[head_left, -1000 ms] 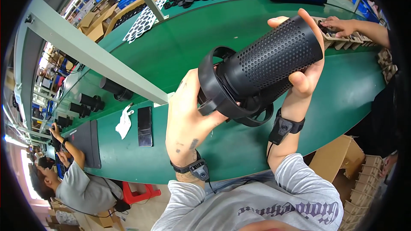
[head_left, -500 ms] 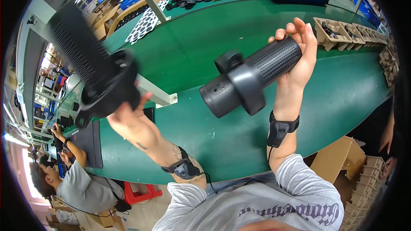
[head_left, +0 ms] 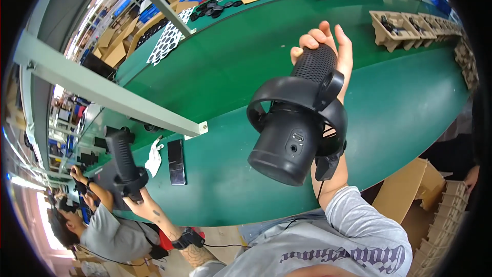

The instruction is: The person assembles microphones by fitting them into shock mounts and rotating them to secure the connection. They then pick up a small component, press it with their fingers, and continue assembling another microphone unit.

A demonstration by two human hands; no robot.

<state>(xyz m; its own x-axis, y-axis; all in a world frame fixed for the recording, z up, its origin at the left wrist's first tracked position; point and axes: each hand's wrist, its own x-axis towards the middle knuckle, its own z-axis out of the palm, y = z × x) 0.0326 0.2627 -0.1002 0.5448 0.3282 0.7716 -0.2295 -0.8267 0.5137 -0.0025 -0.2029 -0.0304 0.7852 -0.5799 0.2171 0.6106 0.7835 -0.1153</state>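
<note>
In my right hand (head_left: 333, 46) I grip a black microphone (head_left: 287, 143) by its mesh end. Its smooth bottom end is tilted toward me, showing a small oval port and a round jack. A thick black ring mount (head_left: 282, 87) goes around its body, with a round knob at the side. Over at the left, my left hand (head_left: 141, 206) holds a second black microphone (head_left: 122, 154) near its lower end. That one stands roughly upright, mesh end up, with a ring mount low down. Some fingers of my left hand are hidden behind it.
A pale metal frame bar (head_left: 118, 97) slants down to the green table (head_left: 230, 190). Near its foot lie a black phone (head_left: 176, 161) and a white cloth (head_left: 154, 158). Cardboard-coloured trays (head_left: 392, 33) line the back right. A co-worker (head_left: 102, 228) sits at left.
My left hand has moved down and away to the left with its microphone, uncovering the phone and cloth. My right hand has turned its microphone so the port end faces me.
</note>
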